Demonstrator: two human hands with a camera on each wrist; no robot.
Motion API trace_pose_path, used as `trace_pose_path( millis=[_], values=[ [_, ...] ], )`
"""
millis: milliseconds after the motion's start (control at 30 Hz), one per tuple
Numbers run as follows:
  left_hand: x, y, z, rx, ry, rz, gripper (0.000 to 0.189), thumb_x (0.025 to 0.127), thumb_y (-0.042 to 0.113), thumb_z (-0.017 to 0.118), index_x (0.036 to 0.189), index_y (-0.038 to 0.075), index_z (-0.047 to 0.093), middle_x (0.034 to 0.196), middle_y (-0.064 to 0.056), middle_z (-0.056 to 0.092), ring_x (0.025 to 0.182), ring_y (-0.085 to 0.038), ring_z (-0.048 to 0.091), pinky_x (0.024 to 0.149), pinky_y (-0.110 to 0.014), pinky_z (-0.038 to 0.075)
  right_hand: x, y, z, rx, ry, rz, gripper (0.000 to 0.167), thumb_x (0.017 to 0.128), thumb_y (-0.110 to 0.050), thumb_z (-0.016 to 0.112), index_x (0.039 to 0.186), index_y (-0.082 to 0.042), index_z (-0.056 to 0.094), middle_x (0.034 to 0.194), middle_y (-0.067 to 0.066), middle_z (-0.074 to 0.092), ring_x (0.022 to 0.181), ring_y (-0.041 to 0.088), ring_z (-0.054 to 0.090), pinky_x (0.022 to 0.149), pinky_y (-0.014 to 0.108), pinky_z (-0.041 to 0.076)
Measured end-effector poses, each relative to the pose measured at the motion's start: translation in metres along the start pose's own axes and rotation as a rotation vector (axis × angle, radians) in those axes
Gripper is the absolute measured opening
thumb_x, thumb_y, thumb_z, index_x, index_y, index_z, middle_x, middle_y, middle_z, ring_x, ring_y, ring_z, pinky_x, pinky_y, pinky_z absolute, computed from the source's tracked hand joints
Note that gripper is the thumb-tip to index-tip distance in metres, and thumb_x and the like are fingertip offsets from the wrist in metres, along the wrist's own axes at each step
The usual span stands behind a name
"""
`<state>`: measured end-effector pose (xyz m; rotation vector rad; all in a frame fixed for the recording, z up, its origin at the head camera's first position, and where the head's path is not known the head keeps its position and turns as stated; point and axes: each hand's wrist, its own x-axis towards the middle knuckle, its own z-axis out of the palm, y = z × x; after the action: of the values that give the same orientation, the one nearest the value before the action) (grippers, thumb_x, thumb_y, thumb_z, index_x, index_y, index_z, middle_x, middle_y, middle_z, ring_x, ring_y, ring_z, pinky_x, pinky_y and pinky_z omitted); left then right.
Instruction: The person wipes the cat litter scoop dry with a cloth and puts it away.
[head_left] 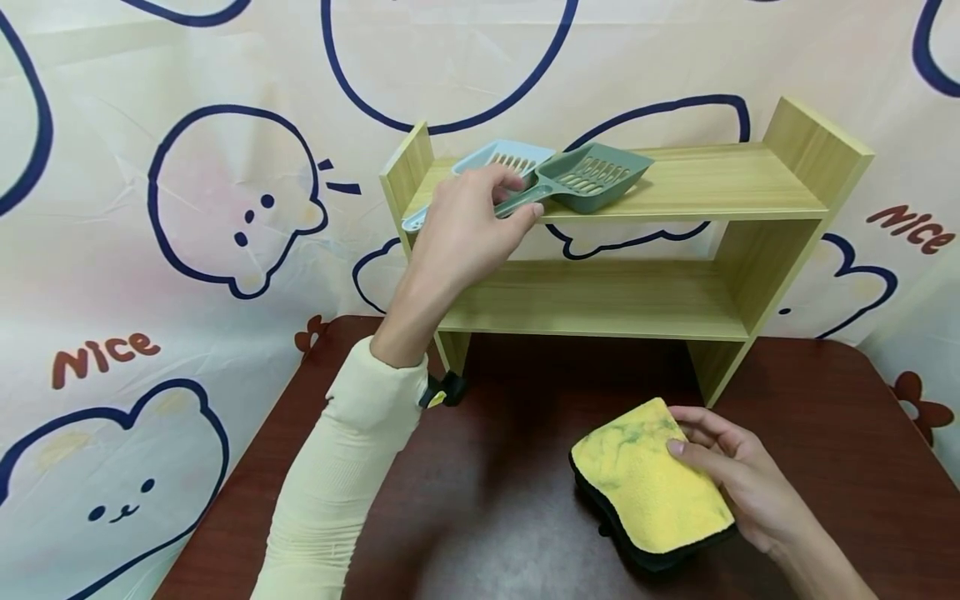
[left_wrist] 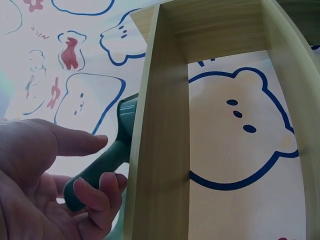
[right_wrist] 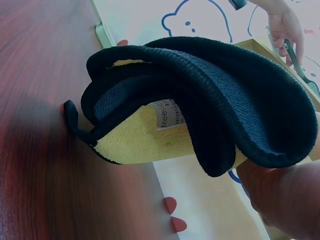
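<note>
My left hand (head_left: pixel 468 221) is at the top shelf, fingers curled around the handle of a dark green slotted litter scoop (head_left: pixel 596 175). In the left wrist view, the scoop's handle (left_wrist: pixel 95 175) passes behind the curled fingertips, while the thumb stands a little apart from it. A light blue slotted scoop (head_left: pixel 502 154) lies behind the green one, partly hidden by the hand. Lower right, my right hand (head_left: pixel 738 471) pinches the edge of a folded yellow cloth (head_left: pixel 648 483) with dark trim. Its dark folds and white label (right_wrist: pixel 170 114) show in the right wrist view.
A light wooden two-tier shelf (head_left: pixel 600 300) stands at the back of the dark reddish-brown table (head_left: pixel 465 500), with raised side panels (head_left: pixel 817 154). Behind it hangs a pale cloth backdrop (head_left: pixel 247 67) printed with blue-outlined cartoon bears.
</note>
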<state>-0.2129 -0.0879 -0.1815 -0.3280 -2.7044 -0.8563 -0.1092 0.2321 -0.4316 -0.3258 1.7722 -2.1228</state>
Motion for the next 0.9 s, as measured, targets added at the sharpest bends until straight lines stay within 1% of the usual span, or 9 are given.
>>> trace_pose_path(
  millis=[100,267,400,533,633,800,900],
  values=[
    [-0.007,-0.004,-0.001,-0.015,0.015,0.007,0.041,0.101,0.038,0.074,0.135,0.014,0.073,0.133,-0.003,0.075,0.118,-0.018,0.063,0.098,-0.038,0.051,0.0,0.0,0.0,-0.005,0.003,0.003,0.039,0.112,-0.003,0.051,0.144,-0.022,0.06,0.122,-0.001,0.075,0.097,0.021,0.078,0.072,0.043,0.066],
    [-0.018,-0.01,-0.004,-0.052,0.023,0.018,0.043,0.101,0.037,0.075,0.136,0.013,0.071,0.135,-0.003,0.073,0.112,-0.018,0.06,0.086,-0.034,0.049,0.0,0.0,-0.001,-0.02,0.019,0.031,0.038,0.112,-0.006,0.051,0.144,-0.024,0.06,0.123,-0.001,0.074,0.098,0.02,0.077,0.073,0.043,0.066],
    [-0.027,-0.014,-0.005,-0.071,0.022,0.02,0.047,0.101,0.036,0.076,0.14,0.011,0.068,0.136,-0.005,0.071,0.103,-0.018,0.065,0.08,-0.031,0.054,-0.001,0.001,-0.001,-0.016,0.019,0.048,0.037,0.113,-0.007,0.051,0.144,-0.025,0.06,0.124,-0.002,0.074,0.099,0.02,0.077,0.074,0.043,0.066],
    [-0.035,-0.02,-0.005,-0.074,0.03,0.028,0.047,0.101,0.035,0.076,0.14,0.01,0.068,0.121,-0.007,0.074,0.096,-0.02,0.066,0.079,-0.033,0.055,-0.001,0.001,-0.001,-0.013,0.023,0.046,0.037,0.113,-0.007,0.051,0.144,-0.025,0.06,0.124,-0.002,0.074,0.1,0.02,0.077,0.074,0.043,0.066],
    [-0.043,-0.026,-0.006,-0.075,0.042,0.03,0.046,0.101,0.034,0.076,0.139,0.01,0.068,0.111,-0.007,0.074,0.092,-0.022,0.065,0.079,-0.035,0.054,-0.001,0.001,0.0,-0.013,0.026,0.043,0.037,0.112,-0.007,0.051,0.143,-0.025,0.061,0.123,-0.003,0.074,0.1,0.019,0.076,0.074,0.042,0.066],
    [-0.06,-0.033,-0.009,-0.084,0.061,0.028,0.047,0.101,0.033,0.076,0.141,0.012,0.067,0.111,-0.004,0.074,0.088,-0.022,0.066,0.077,-0.037,0.056,-0.001,0.002,0.0,-0.017,0.024,0.033,0.038,0.112,-0.006,0.051,0.144,-0.024,0.06,0.124,-0.002,0.074,0.1,0.02,0.077,0.074,0.043,0.066],
    [-0.071,-0.038,-0.011,-0.074,0.074,0.024,0.044,0.1,0.032,0.077,0.139,0.013,0.068,0.11,-0.004,0.072,0.086,-0.022,0.066,0.074,-0.037,0.055,-0.001,0.002,0.0,-0.015,0.02,0.025,0.038,0.112,-0.005,0.051,0.145,-0.023,0.059,0.124,-0.001,0.073,0.1,0.02,0.077,0.074,0.043,0.066]
  ],
)
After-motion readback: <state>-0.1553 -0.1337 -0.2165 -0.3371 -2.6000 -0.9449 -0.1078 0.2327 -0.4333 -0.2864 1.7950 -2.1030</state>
